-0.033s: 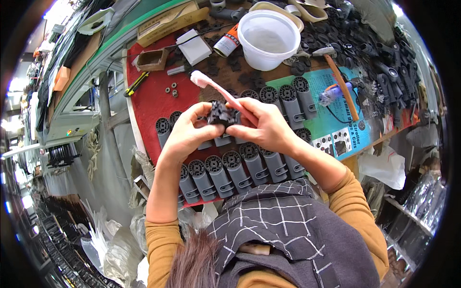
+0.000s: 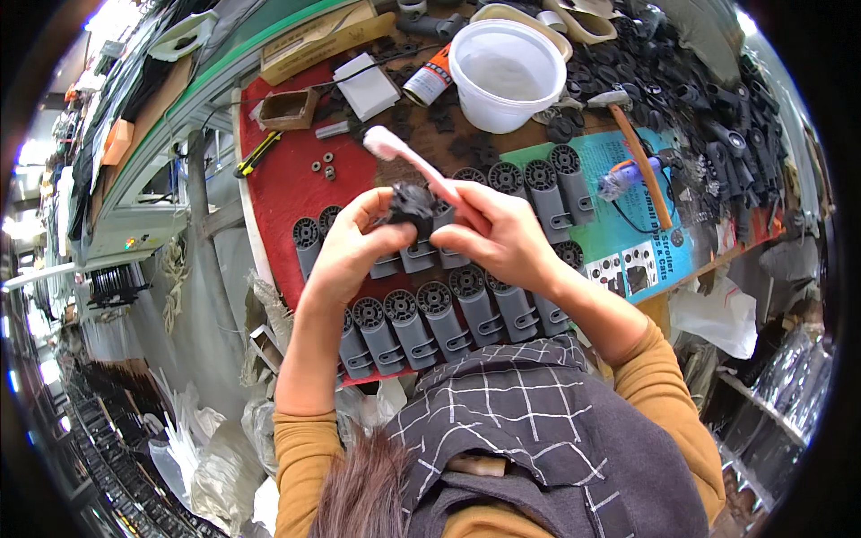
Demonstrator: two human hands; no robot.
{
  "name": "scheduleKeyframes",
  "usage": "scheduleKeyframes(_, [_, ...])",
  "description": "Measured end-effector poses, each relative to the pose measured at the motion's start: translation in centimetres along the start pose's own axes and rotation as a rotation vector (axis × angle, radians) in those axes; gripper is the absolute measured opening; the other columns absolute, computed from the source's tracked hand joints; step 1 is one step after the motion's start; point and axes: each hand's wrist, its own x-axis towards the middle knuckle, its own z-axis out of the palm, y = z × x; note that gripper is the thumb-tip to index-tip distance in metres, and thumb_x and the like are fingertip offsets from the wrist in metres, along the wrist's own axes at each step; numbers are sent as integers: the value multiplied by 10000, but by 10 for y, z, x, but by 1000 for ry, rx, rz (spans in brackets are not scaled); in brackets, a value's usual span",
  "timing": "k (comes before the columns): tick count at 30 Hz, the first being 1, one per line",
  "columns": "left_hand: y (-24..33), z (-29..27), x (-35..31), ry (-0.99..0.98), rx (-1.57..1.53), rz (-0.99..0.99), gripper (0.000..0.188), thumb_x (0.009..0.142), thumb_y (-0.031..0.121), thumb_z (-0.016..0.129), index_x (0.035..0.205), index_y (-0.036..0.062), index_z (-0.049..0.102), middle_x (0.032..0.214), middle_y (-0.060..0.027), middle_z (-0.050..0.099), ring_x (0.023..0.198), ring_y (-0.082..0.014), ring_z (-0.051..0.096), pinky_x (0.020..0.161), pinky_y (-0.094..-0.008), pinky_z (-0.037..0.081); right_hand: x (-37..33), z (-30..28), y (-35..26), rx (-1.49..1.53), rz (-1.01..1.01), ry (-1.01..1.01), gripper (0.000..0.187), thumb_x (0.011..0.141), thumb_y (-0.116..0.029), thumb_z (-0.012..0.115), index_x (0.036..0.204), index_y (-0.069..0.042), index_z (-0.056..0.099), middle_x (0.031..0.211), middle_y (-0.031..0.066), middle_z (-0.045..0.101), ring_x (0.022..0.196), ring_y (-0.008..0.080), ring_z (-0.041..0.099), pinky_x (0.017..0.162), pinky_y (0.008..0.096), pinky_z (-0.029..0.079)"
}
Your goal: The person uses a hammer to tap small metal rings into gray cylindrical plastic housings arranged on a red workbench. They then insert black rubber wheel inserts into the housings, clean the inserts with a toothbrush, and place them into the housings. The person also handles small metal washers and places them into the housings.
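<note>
Seen from above the person's head, both hands meet over a cluttered workbench with a red mat [image 2: 278, 193]. The left hand [image 2: 345, 247] curls around a small black plastic part [image 2: 413, 204], fingers and thumb pinching it from the sides just above the bench, near the middle of the view. The right hand [image 2: 498, 235] is closed in a pinch on the handle of a pink-and-white toothbrush [image 2: 408, 160], whose bristled head points up and to the left, away from the part, while the handle passes just beside it. The part looks light, rigid and ridged, so it should grip well at its outer edges without slipping; it seems sturdy rather than fragile, though that is a judgement from its look alone. Beneath the hands lie rows of grey plastic housings [image 2: 430, 314], each with a round toothed end, laid side by side on the mat. Further back stands a white plastic tub [image 2: 507, 76]; its inside looks pale and empty, though a thin layer of something cannot be ruled out. To its left a small brown open box [image 2: 289, 108] sits near the mat's far edge, contents too dim to tell. A hammer with a wooden handle [image 2: 641, 157] lies to the right on a teal printed sheet [image 2: 628, 242], and a heap of black plastic parts [image 2: 717, 99] fills the far right corner
</note>
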Motion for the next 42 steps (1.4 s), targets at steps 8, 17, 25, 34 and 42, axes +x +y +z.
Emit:
scheduleKeyframes(8, [-45, 2, -6, 81, -1045, -70, 450, 841, 370, 693, 1140, 39, 627, 1062, -150, 663, 1009, -268, 616, 932, -390, 483, -25, 21, 10, -224, -233, 169, 362, 912, -105, 605, 1269, -48, 589, 757, 144, 619, 653, 295, 620, 592, 362, 496])
scheduleKeyframes(17, [-38, 16, -7, 68, -1050, -35, 414, 858, 352, 682, 1109, 29, 618, 1015, -85, 638, 975, -224, 613, 918, -365, 492, -27, 22, 18, -385, -232, 270, 360, 887, -136, 646, 1240, -70, 622, 675, 98, 580, 602, 255, 586, 550, 356, 476])
scheduleKeyframes(25, [-44, 10, -10, 100, -1066, -14, 519, 839, 392, 692, 1141, -22, 611, 1043, -145, 668, 1014, -257, 612, 942, -373, 488, -26, 22, 24, -285, -117, 244, 319, 924, -165, 604, 1217, -41, 622, 770, 155, 642, 658, 311, 630, 599, 365, 510])
scheduleKeyframes(34, [-41, 56, -3, 382, -643, 176, 379, 848, 222, 682, 1148, 26, 558, 1089, -66, 627, 997, -168, 596, 903, -315, 479, -3, 43, -4, 469, 218, 154, 501, 792, -277, 799, 1155, -12, 577, 710, -34, 499, 654, 29, 436, 563, 213, 401])
scheduleKeyframes(42, [-15, 11, -13, 59, -383, 59, 416, 770, 77, 658, 1166, 40, 538, 1078, -41, 603, 992, -134, 584, 929, -295, 454, 4, 13, 1, 154, -35, -50, 474, 877, -235, 697, 1279, -23, 564, 830, 74, 650, 713, 99, 560, 664, 267, 482])
